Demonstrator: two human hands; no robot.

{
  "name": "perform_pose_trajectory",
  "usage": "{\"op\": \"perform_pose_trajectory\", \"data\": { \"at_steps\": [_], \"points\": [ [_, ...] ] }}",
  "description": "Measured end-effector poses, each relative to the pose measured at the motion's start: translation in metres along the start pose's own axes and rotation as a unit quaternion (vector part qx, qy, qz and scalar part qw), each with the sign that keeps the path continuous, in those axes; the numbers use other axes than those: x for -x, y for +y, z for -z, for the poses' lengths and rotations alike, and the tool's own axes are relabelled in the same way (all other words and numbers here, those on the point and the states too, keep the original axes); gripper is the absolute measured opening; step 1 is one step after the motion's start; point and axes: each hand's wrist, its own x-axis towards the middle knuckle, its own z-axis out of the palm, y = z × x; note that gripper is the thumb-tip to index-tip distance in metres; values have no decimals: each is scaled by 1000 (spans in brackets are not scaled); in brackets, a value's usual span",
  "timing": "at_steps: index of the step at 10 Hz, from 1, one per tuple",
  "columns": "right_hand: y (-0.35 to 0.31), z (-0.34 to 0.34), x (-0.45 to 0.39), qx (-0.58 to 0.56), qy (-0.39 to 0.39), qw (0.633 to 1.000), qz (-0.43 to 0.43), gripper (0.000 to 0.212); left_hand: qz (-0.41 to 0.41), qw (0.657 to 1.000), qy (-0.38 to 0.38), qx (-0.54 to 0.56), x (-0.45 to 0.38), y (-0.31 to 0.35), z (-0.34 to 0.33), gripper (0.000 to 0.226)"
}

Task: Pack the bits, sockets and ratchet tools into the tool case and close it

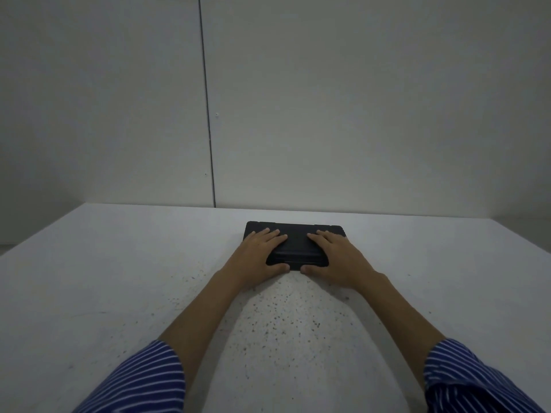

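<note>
A black tool case [296, 244] lies flat on the white table, its lid down. My left hand [259, 253] rests on the case's left part, fingers spread over the lid and thumb against the near edge. My right hand [334, 254] mirrors it on the right part, fingers on the lid, thumb at the front edge. No bits, sockets or ratchet tools show outside the case; its contents are hidden.
The white speckled table [283, 323] stretches wide to both sides and ends at a pale wall [328, 114] just behind the case. A dark vertical seam [208, 129] runs down the wall. Blue striped sleeves cover my upper forearms.
</note>
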Motion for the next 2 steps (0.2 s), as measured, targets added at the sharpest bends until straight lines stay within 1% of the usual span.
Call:
{"op": "perform_pose_trajectory", "data": {
  "at_steps": [1, 2],
  "points": [
    [-3, 9, -2, -8, -33, 999, -12, 83, 16, 999, -34, 3, -1, 4, 8, 68],
    [-11, 23, -6, -20, -72, 997, -21, 79, 25, 999, -38, 11, -4, 14, 19, 62]
  ]
}}
